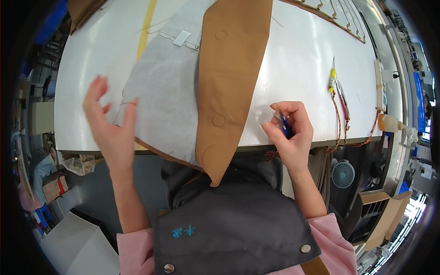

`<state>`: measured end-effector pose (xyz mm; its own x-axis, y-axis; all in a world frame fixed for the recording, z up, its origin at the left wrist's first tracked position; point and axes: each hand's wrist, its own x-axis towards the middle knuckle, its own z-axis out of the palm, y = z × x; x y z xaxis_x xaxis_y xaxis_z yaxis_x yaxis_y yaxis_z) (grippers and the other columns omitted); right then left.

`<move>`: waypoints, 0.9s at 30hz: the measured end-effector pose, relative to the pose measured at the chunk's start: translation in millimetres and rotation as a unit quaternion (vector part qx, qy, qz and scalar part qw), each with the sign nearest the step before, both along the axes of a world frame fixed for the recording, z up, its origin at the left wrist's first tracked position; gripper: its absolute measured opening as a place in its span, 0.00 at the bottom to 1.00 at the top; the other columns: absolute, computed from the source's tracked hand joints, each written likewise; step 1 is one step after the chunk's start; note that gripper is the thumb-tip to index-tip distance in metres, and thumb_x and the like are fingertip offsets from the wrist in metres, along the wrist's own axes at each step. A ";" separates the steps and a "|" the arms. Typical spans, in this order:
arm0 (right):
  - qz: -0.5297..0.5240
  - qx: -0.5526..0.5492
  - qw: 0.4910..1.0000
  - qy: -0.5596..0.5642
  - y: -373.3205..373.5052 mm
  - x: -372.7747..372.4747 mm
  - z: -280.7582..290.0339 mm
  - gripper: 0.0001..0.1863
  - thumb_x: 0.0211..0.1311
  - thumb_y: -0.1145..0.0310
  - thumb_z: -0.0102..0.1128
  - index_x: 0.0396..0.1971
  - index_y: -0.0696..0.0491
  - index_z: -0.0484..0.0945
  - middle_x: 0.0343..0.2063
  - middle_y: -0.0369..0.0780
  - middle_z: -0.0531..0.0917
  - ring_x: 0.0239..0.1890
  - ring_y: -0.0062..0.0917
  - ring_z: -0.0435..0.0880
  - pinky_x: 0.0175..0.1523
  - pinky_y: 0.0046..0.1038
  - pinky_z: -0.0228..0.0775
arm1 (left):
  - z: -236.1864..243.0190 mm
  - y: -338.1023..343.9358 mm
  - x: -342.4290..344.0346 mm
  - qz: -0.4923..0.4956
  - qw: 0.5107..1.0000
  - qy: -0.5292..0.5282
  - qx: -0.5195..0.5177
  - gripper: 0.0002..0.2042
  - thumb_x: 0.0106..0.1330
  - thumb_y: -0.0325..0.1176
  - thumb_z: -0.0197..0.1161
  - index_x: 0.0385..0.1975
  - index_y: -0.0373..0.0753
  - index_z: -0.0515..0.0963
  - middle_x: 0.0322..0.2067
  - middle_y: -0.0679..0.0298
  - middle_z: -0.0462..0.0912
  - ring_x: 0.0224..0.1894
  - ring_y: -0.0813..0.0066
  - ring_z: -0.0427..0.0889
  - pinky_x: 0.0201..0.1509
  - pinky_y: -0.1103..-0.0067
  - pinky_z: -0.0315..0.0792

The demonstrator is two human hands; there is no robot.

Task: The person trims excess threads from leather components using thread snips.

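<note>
A brown fabric panel [233, 82] with stitched circles lies over the table's front edge, its narrow tip hanging toward me. Pale grey lining [165, 82] spreads out on its left, with loose threads and a small white label [182, 38] along a seam. My left hand [112, 126] hovers at the lining's left edge, fingers apart and slightly blurred; a thin thread shows by its fingertips. To the right of the panel, my right hand [295, 135] is closed around small blue-handled thread snips [285, 126], apart from the fabric. My fingers partly cover the snips.
On the white table [302, 59] at right lie a yellow-handled pointed tool [332, 79] and tweezers [343, 98], tied to braided cords. Brown fabric pieces [85, 13] are piled at far left. A bottle [389, 123] stands at the right edge; a fan [343, 173] is below.
</note>
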<state>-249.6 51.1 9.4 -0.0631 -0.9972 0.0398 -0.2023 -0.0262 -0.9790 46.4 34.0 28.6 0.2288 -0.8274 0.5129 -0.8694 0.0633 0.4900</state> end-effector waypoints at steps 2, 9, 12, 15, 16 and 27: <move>0.013 0.010 1.000 0.025 -2.1 2.1 6.0 0.13 0.54 0.73 0.73 0.36 0.56 0.77 0.27 0.32 0.80 0.28 0.11 0.75 0.32 0.16 0.67 | -3.4 4.8 -23.0 -0.105 0.978 0.117 0.136 0.26 0.58 0.26 0.68 0.58 0.38 0.71 0.49 0.63 0.79 0.45 0.76 0.77 0.41 0.80 0.70; 0.061 -0.046 0.977 0.202 -2.1 17.8 -0.7 0.14 0.51 0.74 0.73 0.37 0.54 0.79 0.26 0.36 0.83 0.23 0.19 0.79 0.30 0.19 0.69 | -11.9 8.1 -66.2 -0.196 0.923 0.228 0.240 0.24 0.57 0.27 0.69 0.55 0.36 0.73 0.31 0.67 0.79 0.31 0.79 0.76 0.33 0.80 0.70; 0.062 -0.046 0.977 0.201 -2.7 14.1 -6.3 0.12 0.54 0.74 0.70 0.38 0.54 0.79 0.27 0.36 0.84 0.24 0.19 0.79 0.31 0.19 0.70 | -6.5 6.5 -64.6 -0.194 0.901 0.315 0.226 0.22 0.58 0.26 0.68 0.54 0.36 0.74 0.29 0.67 0.78 0.27 0.78 0.75 0.30 0.80 0.70; 0.053 -0.005 0.992 0.116 -5.3 9.3 -4.1 0.07 0.62 0.73 0.64 0.39 0.55 0.79 0.29 0.36 0.85 0.28 0.16 0.79 0.36 0.20 0.70 | 24.2 -2.3 -57.4 -0.137 0.968 0.167 0.129 0.21 0.58 0.23 0.66 0.53 0.36 0.74 0.30 0.64 0.79 0.26 0.73 0.77 0.28 0.78 0.71; 0.044 0.019 0.998 0.045 -6.3 7.4 -3.0 0.05 0.66 0.72 0.61 0.39 0.56 0.80 0.30 0.36 0.85 0.31 0.15 0.79 0.39 0.20 0.70 | 32.8 -5.6 -60.0 -0.142 0.967 0.168 0.128 0.21 0.58 0.23 0.66 0.53 0.36 0.74 0.30 0.64 0.79 0.26 0.73 0.77 0.28 0.78 0.71; -0.097 -0.024 0.994 0.051 1.0 -16.5 11.2 0.06 0.64 0.74 0.64 0.39 0.57 0.80 0.34 0.34 0.84 0.32 0.14 0.81 0.33 0.14 0.68 | -2.0 15.3 -91.1 -0.293 0.919 0.216 0.154 0.15 0.62 0.23 0.63 0.49 0.37 0.78 0.37 0.60 0.84 0.36 0.67 0.84 0.36 0.76 0.76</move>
<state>-266.1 52.1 20.6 -0.2473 -0.9634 0.1034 -0.3068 -0.0234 -0.9515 -44.8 49.2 26.6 -0.1746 -0.9642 0.1997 -0.4504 0.2585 0.8546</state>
